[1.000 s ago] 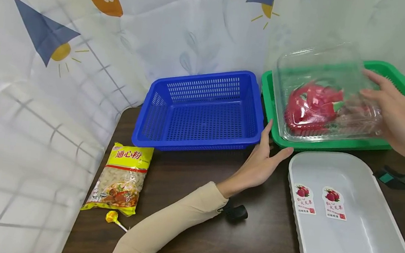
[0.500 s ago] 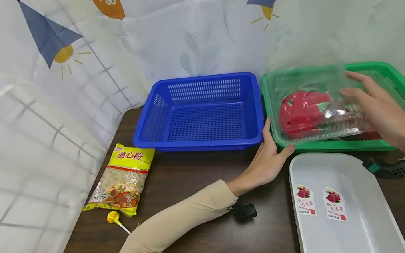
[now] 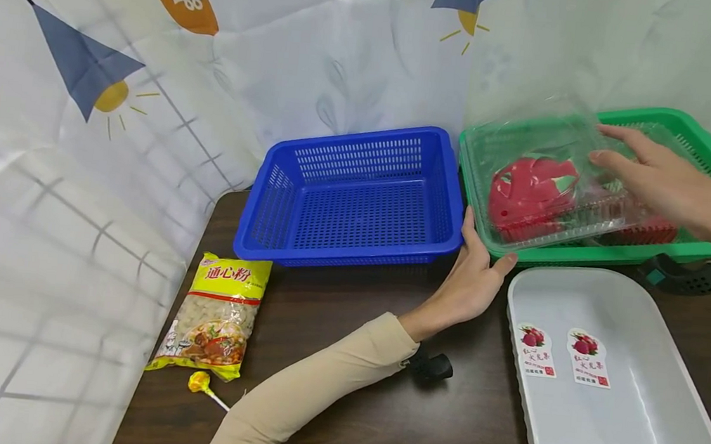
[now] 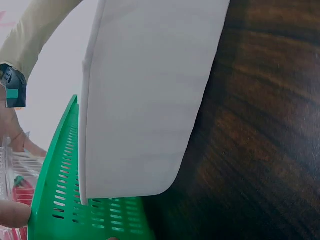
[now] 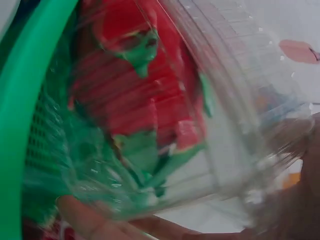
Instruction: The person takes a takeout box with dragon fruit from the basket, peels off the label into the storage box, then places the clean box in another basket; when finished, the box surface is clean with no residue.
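My right hand (image 3: 658, 174) grips the right side of a clear plastic container (image 3: 566, 138), with its fingers along the edge in the right wrist view. A red dragon fruit (image 3: 532, 192) with green scales shows through the clear plastic. The container sits tilted over the left part of the green basket (image 3: 606, 256). My left hand (image 3: 467, 281) is at the green basket's near left corner, thumb and fingers extended and spread. Its thumb touches the rim in the left wrist view.
A blue basket (image 3: 356, 211) stands left of the green one. A light grey tray (image 3: 617, 428) with fruit stickers lies at the front right. More red fruit (image 3: 643, 232) is in the green basket. A yellow pasta bag (image 3: 214, 315) and a lollipop (image 3: 198, 381) lie at left.
My right hand has moved left and brought the clear container down into the green basket's left part. My left hand has shifted slightly right, staying at the basket corner.
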Tool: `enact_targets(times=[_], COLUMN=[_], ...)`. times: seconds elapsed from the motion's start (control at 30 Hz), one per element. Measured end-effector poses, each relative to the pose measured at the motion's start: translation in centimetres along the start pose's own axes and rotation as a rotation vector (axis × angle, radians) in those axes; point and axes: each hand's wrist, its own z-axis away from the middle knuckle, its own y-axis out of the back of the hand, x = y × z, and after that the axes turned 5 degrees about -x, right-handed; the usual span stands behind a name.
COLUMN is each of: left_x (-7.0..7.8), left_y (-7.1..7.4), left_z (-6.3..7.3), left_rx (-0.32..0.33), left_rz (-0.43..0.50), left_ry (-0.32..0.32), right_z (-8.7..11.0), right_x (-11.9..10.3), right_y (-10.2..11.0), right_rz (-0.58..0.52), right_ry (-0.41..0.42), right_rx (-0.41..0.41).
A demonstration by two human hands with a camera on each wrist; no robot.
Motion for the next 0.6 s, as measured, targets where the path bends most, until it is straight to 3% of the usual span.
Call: enact_targets(times=[0.17,0.4,0.6], left_x=[0.1,0.2,0.2], left_y=[0.0,0.0,-0.1], left_z=[-0.1,-0.1,-0.1], left_rx=[-0.014,-0.019,-0.016], left_rz=[-0.013,-0.014,-0.015], left_ry=[0.007,0.014,0.027], right_z=[-0.1,-0.5,-1.1], right_x=[0.1,1.0,2.0], right_y=[0.2,0.3,-0.5], right_rz=[0.153,0.140,0.210], right_ry=[-0.016,-0.004,0.002], right_rx=[0.025,0.005,-0.012])
